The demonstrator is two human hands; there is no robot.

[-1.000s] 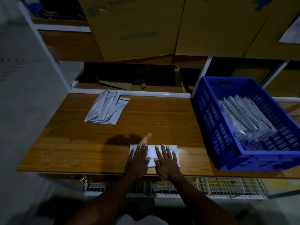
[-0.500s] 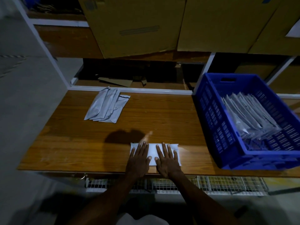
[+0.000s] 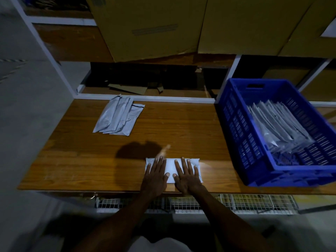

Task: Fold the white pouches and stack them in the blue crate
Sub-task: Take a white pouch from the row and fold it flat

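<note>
Lying flat near the front edge of the wooden table (image 3: pixel 181 124), the white pouch (image 3: pixel 171 167) shows as a wide, smooth rectangle with slightly puffed ends, its middle bare and brightly lit; the left hand (image 3: pixel 155 176) rests palm-down on its left part and the right hand (image 3: pixel 187 177) on its right part, both with fingers straight and spread, pressing rather than gripping, thumbs nearly meeting over the pouch's front edge; compared with half a second ago the hands and pouch lie in the same pose and place on the table, and only the view has tipped a little, so the far shelf sits slightly lower in the picture; the blue crate (image 3: pixel 236 128) stands on the table to the right of the pouch, well apart from it, and holds a leaning row of grey-white folded pouches (image 3: pixel 276 128) overlapping against one another; a fanned pile of unfolded pouches (image 3: pixel 116 118) lies toward the table's far left corner, beyond the pouch; cardboard boxes (image 3: pixel 154 26) fill the shelf above the table's far edge.
</note>
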